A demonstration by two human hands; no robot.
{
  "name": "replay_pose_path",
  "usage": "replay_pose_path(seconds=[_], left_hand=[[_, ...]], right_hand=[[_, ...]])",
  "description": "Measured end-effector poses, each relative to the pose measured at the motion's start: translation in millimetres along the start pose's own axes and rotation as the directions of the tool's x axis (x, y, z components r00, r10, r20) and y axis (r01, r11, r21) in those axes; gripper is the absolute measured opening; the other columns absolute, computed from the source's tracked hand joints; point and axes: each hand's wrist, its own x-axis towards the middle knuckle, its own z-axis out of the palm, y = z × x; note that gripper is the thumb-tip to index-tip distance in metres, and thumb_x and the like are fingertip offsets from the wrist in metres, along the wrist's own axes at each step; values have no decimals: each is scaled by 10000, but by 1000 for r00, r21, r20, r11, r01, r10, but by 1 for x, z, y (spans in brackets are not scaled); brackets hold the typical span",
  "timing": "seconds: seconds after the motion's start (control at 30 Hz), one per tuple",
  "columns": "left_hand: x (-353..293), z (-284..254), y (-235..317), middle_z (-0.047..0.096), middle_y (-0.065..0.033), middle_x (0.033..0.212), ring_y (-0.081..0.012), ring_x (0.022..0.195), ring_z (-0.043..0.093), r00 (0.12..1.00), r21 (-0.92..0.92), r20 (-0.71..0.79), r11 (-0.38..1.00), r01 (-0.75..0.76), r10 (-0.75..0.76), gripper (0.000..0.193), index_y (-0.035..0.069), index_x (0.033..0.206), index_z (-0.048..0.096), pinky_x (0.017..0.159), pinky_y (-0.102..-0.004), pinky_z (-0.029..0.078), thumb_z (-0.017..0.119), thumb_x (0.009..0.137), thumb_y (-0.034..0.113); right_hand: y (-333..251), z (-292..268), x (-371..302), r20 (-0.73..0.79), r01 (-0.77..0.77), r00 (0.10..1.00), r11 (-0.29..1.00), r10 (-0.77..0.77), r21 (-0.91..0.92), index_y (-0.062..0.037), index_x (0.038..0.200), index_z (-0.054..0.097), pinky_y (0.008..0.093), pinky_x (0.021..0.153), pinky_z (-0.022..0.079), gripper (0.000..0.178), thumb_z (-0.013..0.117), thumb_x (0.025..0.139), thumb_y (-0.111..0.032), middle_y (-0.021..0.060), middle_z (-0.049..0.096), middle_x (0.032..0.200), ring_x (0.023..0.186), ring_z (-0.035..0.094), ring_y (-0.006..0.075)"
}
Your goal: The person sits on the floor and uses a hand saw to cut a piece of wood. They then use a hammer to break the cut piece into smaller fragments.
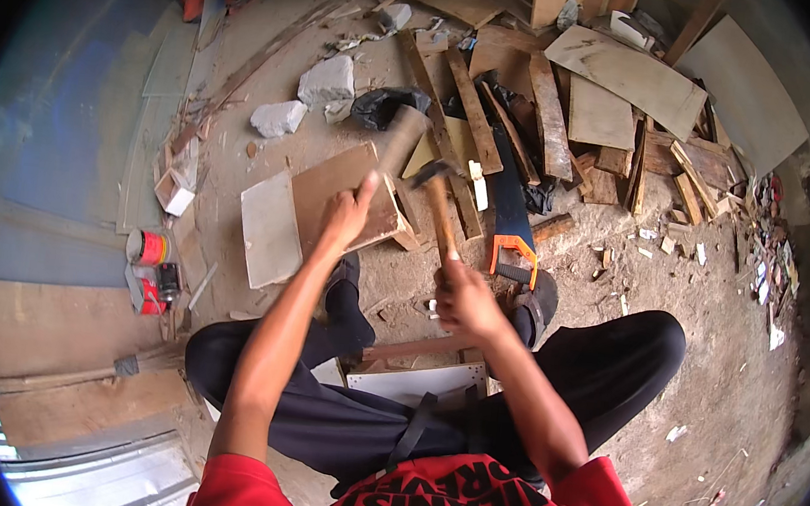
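My left hand [347,216] is closed on the near end of a short piece of wood [402,140], which is blurred and tilts up and away. In my right hand [467,300] is a hammer [441,215], gripped by its wooden handle. Its dark head is close to the right of the wood piece, with a small gap between them. Under my left hand, a brown wooden panel with raised sides [338,191] lies on the ground, and a pale flat board [271,230] adjoins it on the left.
An orange-handled handsaw [515,247] lies right of the hammer. Planks and boards [602,114] are heaped at the far right, with scraps scattered nearby. White rubble chunks [327,80] and a black plastic bag [390,106] lie beyond. Red cans [146,248] stand at the left.
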Motion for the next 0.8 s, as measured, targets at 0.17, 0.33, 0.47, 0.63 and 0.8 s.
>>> replay_pose_path(seconds=[0.17,0.33,0.47,0.63,0.8], left_hand=[[-11,67,-17,687,-338,921,-470,991,678,986,-107,-131,990,88,-102,866,-66,859,669,853,-546,522,387,934,748],[-18,29,-42,703,-288,887,-463,930,683,956,218,-287,968,125,-59,648,-11,961,624,834,-547,526,559,921,632],[-13,31,-56,588,-257,1252,-373,1217,552,894,434,-443,890,141,75,575,18,1216,578,988,-562,433,647,913,502],[-6,36,19,673,-205,1199,-348,1133,637,955,-261,-259,941,-215,146,460,23,1245,631,1025,-432,468,593,995,407],[-12,38,89,715,-62,960,-114,914,628,970,-671,-186,701,-240,154,396,-16,1060,732,844,-278,480,658,985,365]], right_hand=[[7,-3,38,-67,57,997,993,-50,101,-164,816,362,281,382,208,470,389,1049,-572,-47,279,581,414,264,90],[15,-29,15,-114,78,990,997,-78,-6,-144,782,373,278,364,248,510,365,1053,-575,-67,309,554,404,284,74],[27,-32,30,-211,121,958,941,-194,-315,-83,828,490,342,408,370,523,370,1063,-536,24,467,558,409,443,164],[48,-38,42,-187,216,793,555,-579,-803,10,848,529,443,534,445,507,432,1068,-435,162,551,607,546,584,332],[38,-26,32,-175,125,822,471,-542,-873,55,900,537,580,633,458,451,485,1050,-368,354,591,711,767,604,557]])
